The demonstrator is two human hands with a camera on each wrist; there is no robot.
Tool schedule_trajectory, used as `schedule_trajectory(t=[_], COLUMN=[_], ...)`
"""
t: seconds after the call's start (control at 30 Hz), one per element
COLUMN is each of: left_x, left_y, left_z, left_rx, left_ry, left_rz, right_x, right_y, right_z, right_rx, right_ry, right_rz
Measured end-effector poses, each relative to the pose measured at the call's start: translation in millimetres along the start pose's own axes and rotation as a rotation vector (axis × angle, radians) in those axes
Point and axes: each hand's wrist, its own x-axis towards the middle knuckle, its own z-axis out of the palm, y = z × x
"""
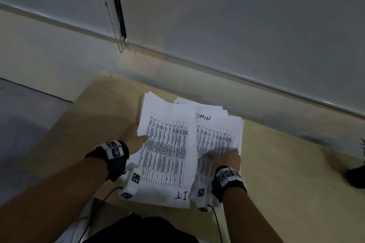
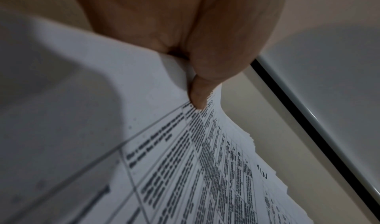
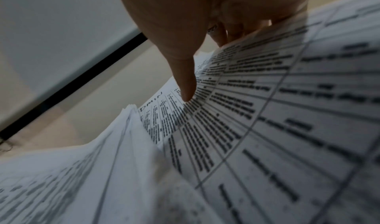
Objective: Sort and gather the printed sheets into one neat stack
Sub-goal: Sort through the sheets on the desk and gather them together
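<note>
Two piles of white printed sheets lie side by side on the pale wooden table (image 1: 276, 163). The left pile (image 1: 167, 144) shows a table of text and a handwritten "I.T" at its near edge. My left hand (image 1: 136, 140) grips this pile at its left edge, thumb (image 2: 198, 96) on top and fingers underneath. The right pile (image 1: 215, 124) is marked "DMIN" and partly tucked under the left one. My right hand (image 1: 227, 159) holds the right pile near its lower part, thumb (image 3: 186, 84) pressing on the top sheet; its fingers are hidden under the paper.
A wall with a lowered grey blind (image 1: 237, 16) and its bead chain (image 1: 118, 25) rises just behind the table. A dark object (image 1: 355, 177) sits at the table's right edge. Grey floor (image 1: 25, 114) lies to the left.
</note>
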Motion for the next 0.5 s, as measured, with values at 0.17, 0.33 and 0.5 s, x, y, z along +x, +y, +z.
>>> schedule_trajectory(t=[0.17,0.33,0.5], left_x=[0.2,0.3,3.1], left_y=[-3.4,-3.7,-16.1], left_z=[-1.6,-5.0,-16.3], left_rx=[-0.016,-0.029,-0.026], left_ry=[-0.008,-0.006,0.016], left_rz=[0.0,0.008,-0.014], right_x=[-5.1,-9.5,-22.1], right_y=[-10.7,-15.3,-31.8], right_z=[-3.1,-16.1,-89.6], right_rx=[0.109,0.117,0.127], right_ry=[-0.06,-0.134,0.087], right_rz=[0.006,-0.036,-0.303])
